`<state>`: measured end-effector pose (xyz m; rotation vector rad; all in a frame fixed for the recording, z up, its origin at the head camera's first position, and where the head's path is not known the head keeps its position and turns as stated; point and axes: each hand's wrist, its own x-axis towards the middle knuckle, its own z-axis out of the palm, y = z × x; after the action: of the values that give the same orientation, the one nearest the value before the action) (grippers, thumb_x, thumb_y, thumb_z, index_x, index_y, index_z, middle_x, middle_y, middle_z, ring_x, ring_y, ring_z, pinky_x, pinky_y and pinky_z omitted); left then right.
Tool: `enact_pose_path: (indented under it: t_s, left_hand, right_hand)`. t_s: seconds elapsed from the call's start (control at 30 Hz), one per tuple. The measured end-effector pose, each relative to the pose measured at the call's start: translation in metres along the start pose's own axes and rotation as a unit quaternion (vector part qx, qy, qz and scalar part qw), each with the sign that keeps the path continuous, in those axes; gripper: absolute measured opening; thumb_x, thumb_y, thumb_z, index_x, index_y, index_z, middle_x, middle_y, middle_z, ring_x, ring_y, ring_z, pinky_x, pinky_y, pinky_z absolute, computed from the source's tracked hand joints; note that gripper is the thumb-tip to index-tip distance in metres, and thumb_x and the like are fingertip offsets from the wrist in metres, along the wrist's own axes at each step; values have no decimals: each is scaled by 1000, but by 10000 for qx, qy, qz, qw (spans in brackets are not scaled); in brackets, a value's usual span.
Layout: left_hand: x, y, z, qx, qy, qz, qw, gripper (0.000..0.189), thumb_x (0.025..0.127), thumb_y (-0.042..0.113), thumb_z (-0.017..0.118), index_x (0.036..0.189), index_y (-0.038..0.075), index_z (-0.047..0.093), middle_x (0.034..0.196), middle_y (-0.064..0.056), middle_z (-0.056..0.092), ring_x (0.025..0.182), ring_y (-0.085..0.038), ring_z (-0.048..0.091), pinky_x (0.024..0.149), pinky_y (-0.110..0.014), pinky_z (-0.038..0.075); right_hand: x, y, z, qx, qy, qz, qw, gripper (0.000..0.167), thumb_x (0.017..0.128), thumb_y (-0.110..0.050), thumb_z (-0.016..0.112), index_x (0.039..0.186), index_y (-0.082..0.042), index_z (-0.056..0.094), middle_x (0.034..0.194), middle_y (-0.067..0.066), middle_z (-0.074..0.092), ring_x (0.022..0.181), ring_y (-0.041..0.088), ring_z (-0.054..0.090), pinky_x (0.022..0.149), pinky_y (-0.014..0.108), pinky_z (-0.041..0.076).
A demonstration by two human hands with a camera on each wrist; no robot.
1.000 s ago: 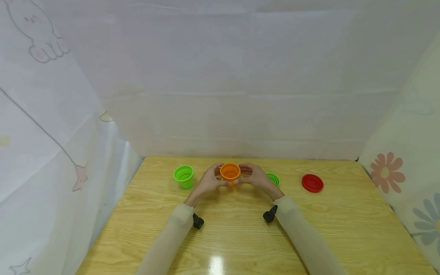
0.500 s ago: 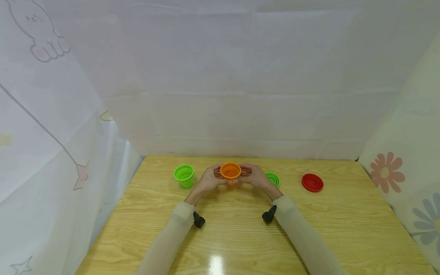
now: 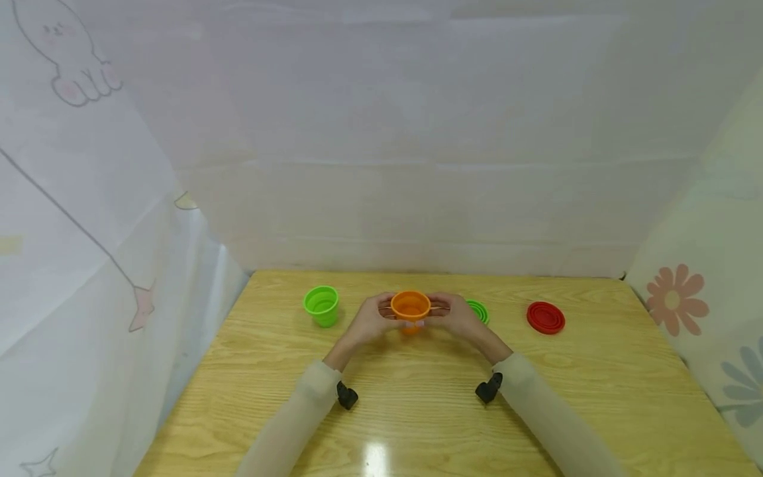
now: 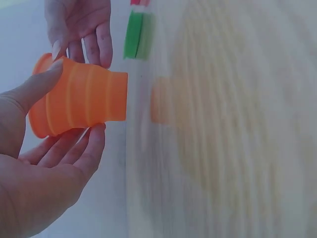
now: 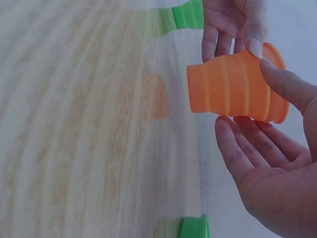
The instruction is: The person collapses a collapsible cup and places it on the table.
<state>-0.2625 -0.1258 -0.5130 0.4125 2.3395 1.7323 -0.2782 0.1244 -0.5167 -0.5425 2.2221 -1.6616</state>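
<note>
An orange collapsible cup (image 3: 411,305), its ringed wall drawn out tall, is held upright between both hands near the middle of the table. My left hand (image 3: 371,322) grips it from the left, the thumb on the near side by the rim and the fingers round the far side. From the right, my right hand (image 3: 463,319) grips the same cup in mirror fashion. Both thumbs meet close together on its wall. In the left wrist view the cup's base (image 4: 118,96) stands off the tabletop, with its reflection a gap away.
A light green cup (image 3: 322,305), also drawn out, stands left of the hands. Partly behind the right hand lies a flattened green cup (image 3: 479,310). A flattened red cup (image 3: 545,318) rests farther right on the wooden table (image 3: 405,411). White cloth hangs behind.
Both hands have shifted slightly right and nearer to me with the orange cup between them. The green and red cups stay in their places.
</note>
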Motion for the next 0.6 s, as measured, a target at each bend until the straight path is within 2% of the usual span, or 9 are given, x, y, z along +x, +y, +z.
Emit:
enact_pose_path:
  t_s: [0.2, 0.6]
  left_hand:
    - [-13, 8, 15, -64, 51, -7, 10000, 58, 89, 9, 85, 143, 11, 62, 138, -13, 69, 123, -30, 70, 102, -37, 63]
    - [-40, 22, 42, -189, -101, 9, 9998, 59, 90, 8, 84, 144, 10, 61, 139, -12, 68, 124, -30, 69, 102, -32, 62]
  right_hand:
    - [-19, -1, -4, 42, -83, -185, 9998, 62, 94, -18, 81, 148, -4, 56, 147, 22, 61, 128, 39, 66, 104, 39, 62]
    - [-62, -1, -8, 150, 25, 9, 9999, 67, 90, -25, 86, 147, -5, 57, 147, 20, 62, 127, 35, 68, 100, 33, 63]
